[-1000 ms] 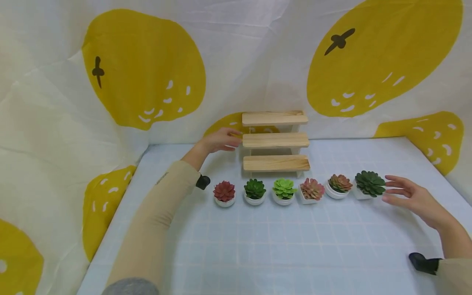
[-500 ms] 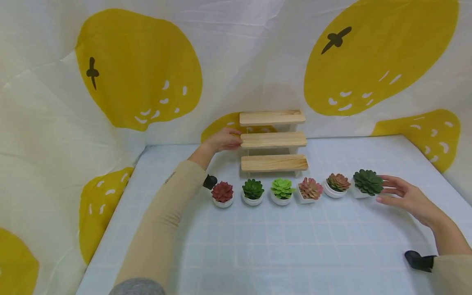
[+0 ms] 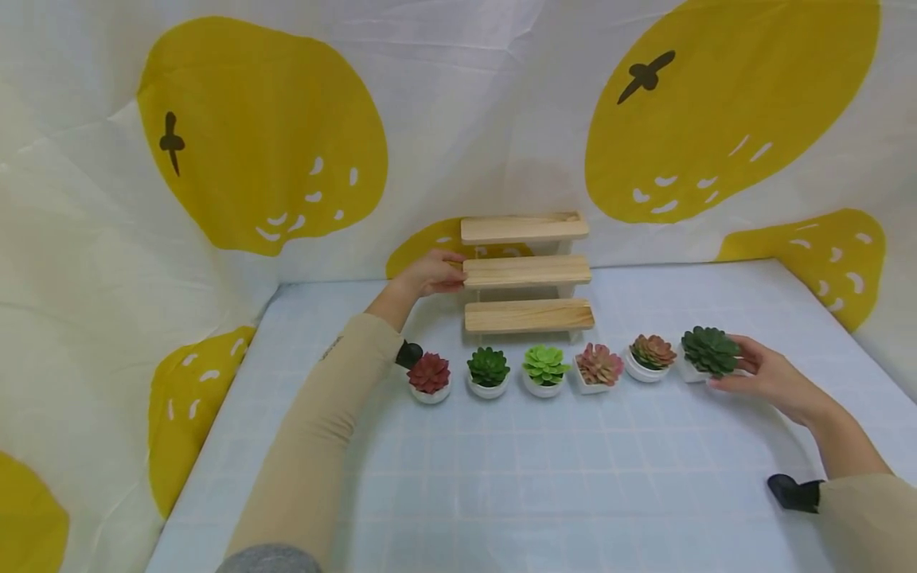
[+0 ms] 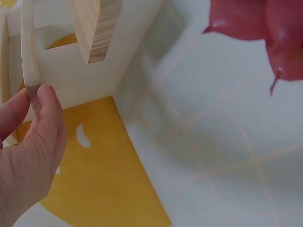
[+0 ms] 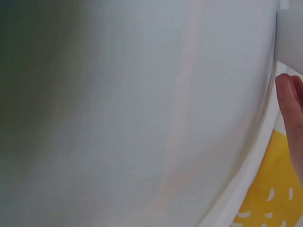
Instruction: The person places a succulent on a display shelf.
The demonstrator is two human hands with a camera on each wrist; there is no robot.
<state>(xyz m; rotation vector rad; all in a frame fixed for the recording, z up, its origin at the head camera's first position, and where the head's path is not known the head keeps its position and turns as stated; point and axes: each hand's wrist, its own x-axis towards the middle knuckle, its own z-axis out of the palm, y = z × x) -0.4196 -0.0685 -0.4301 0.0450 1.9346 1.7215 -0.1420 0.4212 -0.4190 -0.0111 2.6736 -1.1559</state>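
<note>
Gripping the left end of the middle step of the wooden stepped stand [image 3: 526, 270] is our left hand [image 3: 428, 274]; in the left wrist view its fingers [image 4: 45, 123] pinch the thin edge of the board. Our right hand [image 3: 765, 374] is at the dark green succulent pot [image 3: 709, 353], fingers curled against its right side with the thumb low at the front; we cannot tell how firm the hold is. That pot stands on the worktop [image 3: 544, 477], at the right end of a row. Left of those fingers we see the brownish succulent [image 3: 651, 355], pink succulent [image 3: 598, 368], light green succulent [image 3: 544, 369], another dark green one [image 3: 488, 370] and the red succulent [image 3: 429, 376], which is below our left wrist. The stand is behind the row, against the lemon-print cloth [image 3: 258, 143].
</note>
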